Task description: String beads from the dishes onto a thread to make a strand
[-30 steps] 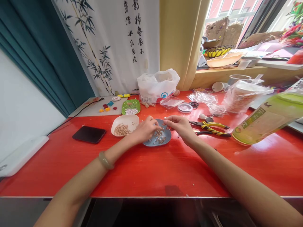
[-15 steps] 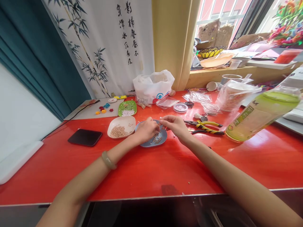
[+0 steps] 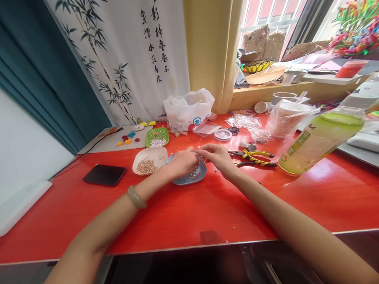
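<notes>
Both hands meet over a small blue dish (image 3: 197, 178) of mixed beads on the red table (image 3: 189, 213). My left hand (image 3: 184, 162) hovers over the dish with its fingers pinched together; what they hold is too small to make out. My right hand (image 3: 217, 156) is also pinched, with a small white bead (image 3: 198, 148) at its fingertips. A jade bangle (image 3: 136, 197) sits on my left wrist. A white dish (image 3: 149, 159) of gold beads lies just left of the blue one.
A green dish (image 3: 156, 137) of white beads, a black phone (image 3: 104, 174), yellow-handled pliers (image 3: 251, 157), a white plastic bag (image 3: 188, 108), a thread spool (image 3: 222, 135) and a large green-labelled bottle (image 3: 319, 140) lie around. The windowsill behind holds bowls and clutter.
The view has shifted, so everything sits a little further left and down. My hands remain pinched together over the blue dish, drawn slightly closer to each other.
</notes>
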The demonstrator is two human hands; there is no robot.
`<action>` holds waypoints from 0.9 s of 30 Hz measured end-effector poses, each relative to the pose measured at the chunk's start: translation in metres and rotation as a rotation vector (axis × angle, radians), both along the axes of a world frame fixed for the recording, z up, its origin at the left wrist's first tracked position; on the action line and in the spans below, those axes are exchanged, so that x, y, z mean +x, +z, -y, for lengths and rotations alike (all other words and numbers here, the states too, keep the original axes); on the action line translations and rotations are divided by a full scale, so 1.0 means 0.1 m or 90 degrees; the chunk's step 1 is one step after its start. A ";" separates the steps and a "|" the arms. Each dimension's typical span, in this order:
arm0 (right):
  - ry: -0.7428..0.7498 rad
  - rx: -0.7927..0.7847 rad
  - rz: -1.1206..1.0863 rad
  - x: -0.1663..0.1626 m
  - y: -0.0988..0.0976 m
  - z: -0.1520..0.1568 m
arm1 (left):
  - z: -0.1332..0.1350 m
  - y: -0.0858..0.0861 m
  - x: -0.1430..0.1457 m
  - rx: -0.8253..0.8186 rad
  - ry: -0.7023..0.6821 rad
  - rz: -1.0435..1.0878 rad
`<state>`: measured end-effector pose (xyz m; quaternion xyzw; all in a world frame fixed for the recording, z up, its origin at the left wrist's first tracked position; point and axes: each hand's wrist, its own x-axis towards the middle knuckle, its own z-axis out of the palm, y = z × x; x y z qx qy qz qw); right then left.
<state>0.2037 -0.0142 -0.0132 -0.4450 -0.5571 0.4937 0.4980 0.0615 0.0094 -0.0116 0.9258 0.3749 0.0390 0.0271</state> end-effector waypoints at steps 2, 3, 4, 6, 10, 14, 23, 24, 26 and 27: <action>-0.001 0.002 -0.003 0.00 -0.01 -0.01 | 0.00 0.00 0.01 0.021 -0.007 -0.017; -0.001 0.003 -0.005 0.01 -0.01 -0.01 | 0.00 -0.01 0.02 0.032 -0.007 -0.021; -0.001 0.005 -0.006 0.01 -0.01 -0.01 | 0.00 -0.01 0.02 0.040 -0.007 -0.021; -0.003 0.007 -0.005 0.01 -0.01 -0.01 | 0.00 -0.03 0.03 0.049 -0.004 -0.011; -0.011 0.014 0.006 0.02 0.02 -0.01 | 0.00 -0.05 -0.02 -0.013 0.037 0.088; -0.022 0.010 0.011 0.05 0.04 -0.01 | -0.03 -0.08 -0.13 -0.251 0.117 0.369; 0.023 -0.008 0.053 -0.04 0.01 0.04 | -0.11 -0.14 -0.36 -0.683 0.193 0.969; 0.027 -0.013 0.055 -0.06 0.01 0.05 | -0.12 -0.15 -0.37 -0.700 0.182 0.994; 0.037 -0.021 0.054 -0.09 0.01 0.07 | -0.12 -0.16 -0.38 -0.722 0.163 1.022; 0.044 -0.025 0.053 -0.10 0.01 0.09 | -0.11 -0.17 -0.38 -0.728 0.155 1.028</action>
